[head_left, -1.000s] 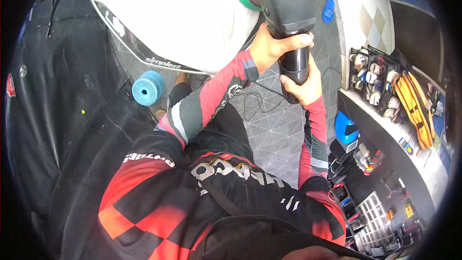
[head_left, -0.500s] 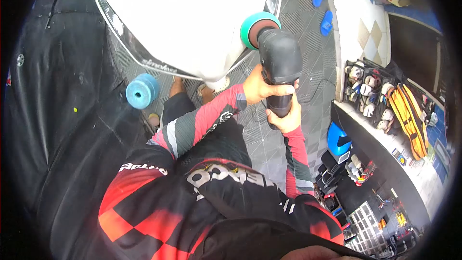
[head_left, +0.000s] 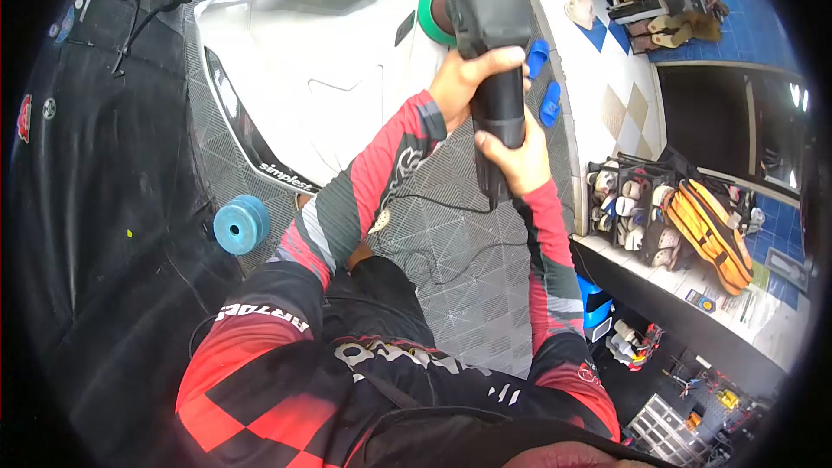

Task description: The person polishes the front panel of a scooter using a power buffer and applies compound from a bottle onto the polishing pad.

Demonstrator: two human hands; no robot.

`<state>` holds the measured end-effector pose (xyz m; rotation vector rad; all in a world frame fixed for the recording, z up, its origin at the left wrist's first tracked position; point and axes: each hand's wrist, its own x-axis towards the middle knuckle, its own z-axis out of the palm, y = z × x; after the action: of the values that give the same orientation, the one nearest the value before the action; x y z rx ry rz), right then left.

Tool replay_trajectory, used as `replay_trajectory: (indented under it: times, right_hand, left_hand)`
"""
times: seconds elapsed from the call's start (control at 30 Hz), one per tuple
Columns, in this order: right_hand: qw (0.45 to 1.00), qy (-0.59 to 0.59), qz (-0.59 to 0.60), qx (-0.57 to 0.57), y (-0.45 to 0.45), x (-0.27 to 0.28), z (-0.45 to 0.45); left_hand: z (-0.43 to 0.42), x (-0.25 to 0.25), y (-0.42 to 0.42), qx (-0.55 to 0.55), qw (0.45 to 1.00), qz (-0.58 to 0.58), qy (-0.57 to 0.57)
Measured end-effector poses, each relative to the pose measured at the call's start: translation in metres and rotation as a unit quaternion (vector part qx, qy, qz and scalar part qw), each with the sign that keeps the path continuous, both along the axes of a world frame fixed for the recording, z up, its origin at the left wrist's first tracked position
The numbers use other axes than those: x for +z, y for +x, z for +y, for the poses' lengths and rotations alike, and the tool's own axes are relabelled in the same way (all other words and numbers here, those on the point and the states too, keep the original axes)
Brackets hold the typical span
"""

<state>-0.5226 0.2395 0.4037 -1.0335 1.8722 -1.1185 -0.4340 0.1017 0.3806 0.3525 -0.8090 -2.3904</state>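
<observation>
I hold a black power polisher [head_left: 494,17] with both hands. Its green foam pad [head_left: 429,13] faces the white front panel [head_left: 295,61] of a motor scooter and overlaps its right edge; I cannot tell whether they touch. My left hand [head_left: 459,85] is closed around the polisher just below its head, thumb across the top. Lower down, my right hand [head_left: 523,159] grips the handle, its thumb over the body and its other fingers mostly hidden. A black cord [head_left: 442,205] runs near the handle's lower end and over the floor.
On the grey tiled floor [head_left: 468,295] stands a blue cylindrical container [head_left: 242,225]. Blue slippers [head_left: 549,104] lie beyond the polisher. A rack of shoes [head_left: 633,208] and an orange bag [head_left: 711,234] are at right. Black sheeting [head_left: 113,208] covers the left side.
The polisher has moved up in view with both hands, its pad now higher along the scooter's right side. The camera view has shifted, showing more of the scooter's upper part and handlebar.
</observation>
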Motion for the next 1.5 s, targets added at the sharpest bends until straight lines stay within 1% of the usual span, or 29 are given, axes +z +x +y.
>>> replay_trajectory:
  times: [0.07, 0.17, 0.27, 0.3, 0.37, 0.4, 0.43, 0.5, 0.57, 0.6, 0.63, 0.7, 0.77, 0.83, 0.93, 1.03, 1.1, 1.17, 1.23, 1.3, 1.4, 1.5]
  right_hand:
    - [0.999, 0.004, 0.043, 0.002, 0.012, 0.000, 0.018]
    - [0.997, 0.016, 0.074, -0.008, 0.028, -0.011, 0.047]
    - [0.999, 0.018, 0.047, -0.016, 0.026, -0.011, 0.041]
    - [0.998, -0.008, 0.065, -0.011, 0.023, -0.009, 0.031]
    - [0.997, 0.027, 0.073, -0.018, 0.016, -0.001, 0.009]
    - [0.996, -0.007, 0.090, -0.020, 0.018, 0.004, -0.003]
    - [0.995, 0.021, 0.092, -0.036, 0.021, 0.010, -0.009]
    - [0.995, 0.039, 0.083, -0.045, 0.025, 0.013, -0.005]
    - [0.992, 0.036, 0.120, -0.032, 0.030, 0.013, 0.012]
    - [0.992, 0.032, 0.121, -0.029, 0.033, 0.012, 0.018]
    - [0.989, 0.054, 0.136, -0.022, 0.037, 0.021, 0.019]
    - [0.992, 0.046, 0.112, -0.030, 0.035, 0.020, 0.015]
    - [0.990, 0.044, 0.129, -0.029, 0.030, 0.024, 0.001]
    - [0.988, 0.065, 0.130, -0.044, 0.029, 0.028, -0.011]
    - [0.990, 0.053, 0.121, -0.041, 0.029, 0.018, -0.005]
    - [0.990, 0.048, 0.130, -0.021, 0.036, 0.009, 0.019]
    - [0.993, 0.044, 0.103, -0.026, 0.044, 0.001, 0.036]
    - [0.993, 0.055, 0.096, -0.035, 0.056, -0.008, 0.054]
    - [0.994, 0.060, 0.087, -0.037, 0.067, -0.018, 0.072]
    - [0.988, 0.084, 0.131, -0.014, 0.075, -0.029, 0.093]
    - [0.987, 0.092, 0.132, -0.025, 0.092, -0.043, 0.117]
    - [0.984, 0.099, 0.143, -0.032, 0.094, -0.037, 0.111]
  left_hand:
    - [0.017, -0.006, 0.010, -0.016, 1.000, 0.017, 0.009]
    - [0.041, -0.019, 0.022, -0.041, 0.999, 0.005, 0.012]
    - [0.034, -0.018, 0.021, -0.041, 0.999, 0.009, 0.015]
    - [0.026, -0.014, 0.018, -0.035, 0.999, 0.016, 0.008]
    - [0.005, -0.006, 0.012, -0.038, 0.998, 0.039, 0.014]
    - [-0.005, -0.005, 0.009, -0.036, 0.998, 0.042, 0.011]
    - [-0.010, -0.004, 0.007, -0.033, 0.998, 0.045, 0.007]
    - [-0.006, -0.003, 0.009, -0.035, 0.998, 0.048, 0.017]
    - [0.008, -0.004, 0.016, -0.047, 0.996, 0.068, 0.041]
    - [0.016, -0.008, 0.019, -0.044, 0.996, 0.060, 0.041]
    - [0.019, -0.006, 0.022, -0.051, 0.995, 0.061, 0.054]
    - [0.016, -0.006, 0.020, -0.044, 0.996, 0.064, 0.047]
    - [0.003, 0.002, 0.018, -0.049, 0.996, 0.063, 0.051]
    - [-0.008, -0.001, 0.011, -0.042, 0.996, 0.072, 0.044]
    - [-0.006, -0.002, 0.016, -0.049, 0.996, 0.069, 0.038]
    - [0.014, -0.008, 0.029, -0.051, 0.997, 0.056, 0.023]
    - [0.029, -0.015, 0.037, -0.057, 0.998, 0.034, 0.015]
    - [0.048, -0.028, 0.044, -0.075, 0.996, 0.024, 0.051]
    - [0.066, -0.039, 0.054, -0.080, 0.995, 0.015, 0.053]
    - [0.081, -0.047, 0.067, -0.104, 0.993, 0.023, 0.052]
    - [0.101, -0.064, 0.080, -0.115, 0.993, 0.018, 0.037]
    - [0.094, -0.054, 0.080, -0.115, 0.991, 0.034, 0.059]
